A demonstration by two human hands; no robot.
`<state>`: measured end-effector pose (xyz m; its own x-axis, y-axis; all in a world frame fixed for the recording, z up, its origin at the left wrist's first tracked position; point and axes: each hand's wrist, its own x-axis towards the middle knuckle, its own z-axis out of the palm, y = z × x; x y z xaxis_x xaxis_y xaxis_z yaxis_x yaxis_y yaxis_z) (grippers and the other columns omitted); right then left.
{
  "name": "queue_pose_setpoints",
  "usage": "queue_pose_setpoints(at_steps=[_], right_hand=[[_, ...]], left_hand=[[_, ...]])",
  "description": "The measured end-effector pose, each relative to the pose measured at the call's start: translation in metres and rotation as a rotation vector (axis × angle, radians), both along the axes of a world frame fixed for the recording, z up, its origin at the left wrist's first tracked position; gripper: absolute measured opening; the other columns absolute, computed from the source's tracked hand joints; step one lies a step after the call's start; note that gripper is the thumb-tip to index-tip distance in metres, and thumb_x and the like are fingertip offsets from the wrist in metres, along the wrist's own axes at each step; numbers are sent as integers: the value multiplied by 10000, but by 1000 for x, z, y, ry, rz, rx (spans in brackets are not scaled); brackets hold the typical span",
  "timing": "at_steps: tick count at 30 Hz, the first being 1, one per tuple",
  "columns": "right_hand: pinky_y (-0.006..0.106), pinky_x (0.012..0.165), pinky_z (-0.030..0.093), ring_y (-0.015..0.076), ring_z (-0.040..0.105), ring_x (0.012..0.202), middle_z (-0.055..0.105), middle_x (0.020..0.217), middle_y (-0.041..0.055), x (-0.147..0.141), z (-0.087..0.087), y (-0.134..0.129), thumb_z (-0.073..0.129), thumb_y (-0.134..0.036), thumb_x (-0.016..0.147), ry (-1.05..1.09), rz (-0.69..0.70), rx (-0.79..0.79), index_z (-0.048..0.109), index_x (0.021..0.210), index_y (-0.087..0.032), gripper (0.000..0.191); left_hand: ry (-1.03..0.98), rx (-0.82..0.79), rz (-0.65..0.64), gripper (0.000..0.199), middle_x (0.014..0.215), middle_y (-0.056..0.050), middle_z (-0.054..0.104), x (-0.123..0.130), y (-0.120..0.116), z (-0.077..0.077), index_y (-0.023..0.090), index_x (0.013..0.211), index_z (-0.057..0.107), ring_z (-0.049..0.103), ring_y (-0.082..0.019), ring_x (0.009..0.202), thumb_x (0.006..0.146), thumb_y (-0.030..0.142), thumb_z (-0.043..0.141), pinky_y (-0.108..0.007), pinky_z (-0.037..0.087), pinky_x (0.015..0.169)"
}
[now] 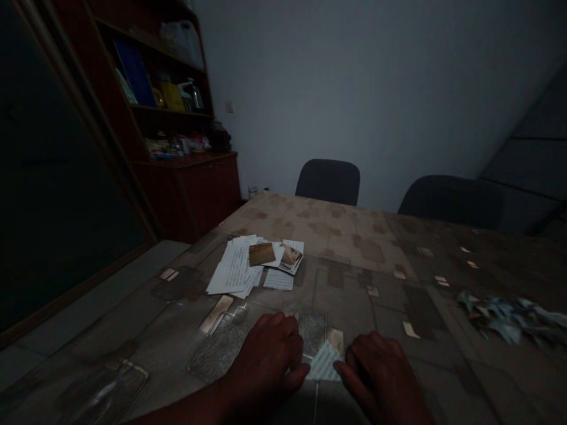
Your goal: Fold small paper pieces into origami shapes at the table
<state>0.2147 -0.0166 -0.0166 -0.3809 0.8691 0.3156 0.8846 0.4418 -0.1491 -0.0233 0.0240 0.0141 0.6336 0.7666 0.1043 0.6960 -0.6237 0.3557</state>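
Note:
A small piece of printed paper [325, 364], folded to a point at the top, lies on the table between my two hands. My left hand [273, 354] is closed, its thumb at the paper's left lower corner. On the other side my right hand [381, 375] is curled, with its thumb at the right edge of the paper. Both hands rest low over the patterned tablecloth [354, 283]. Beyond them lies a loose pile of printed sheets [233, 265], with a brownish picture card [261, 254] and a second picture card [290, 258] on top.
A heap of crumpled or folded paper pieces [509, 316] lies at the right of the table. Two dark chairs, one grey chair [328, 180] and another chair [449, 200], stand at the far side. A reddish cabinet [208, 192] with filled shelves is at the back left.

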Motion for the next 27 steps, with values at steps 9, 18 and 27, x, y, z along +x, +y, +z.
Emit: queue_pose_setpoints(at_steps=[9,18,27], right_hand=[[323,646,346,220,592,667,612,696,-9,-1,2,0,685,-238,874,49,1,-17,536,713,-218,220],[323,656,335,219,585,672,612,698,-11,0,-2,1,701,-224,853,59,11,28,540,730,-215,203],[344,674,388,227,609,709,644,728,9,-1,9,3,669,-198,857,114,-53,-174,567,746,-202,151]], left_hand=[[-285,-45,-90,113,775,3,618,-12,13,11,165,780,601,561,-155,770,856,82,611,-270,402,704],[-145,440,-485,34,855,20,665,3,7,-15,191,987,592,524,-147,739,959,181,573,-314,365,672],[-54,541,-421,110,744,24,560,10,-1,-24,203,1036,574,477,-159,675,934,219,613,-319,355,615]])
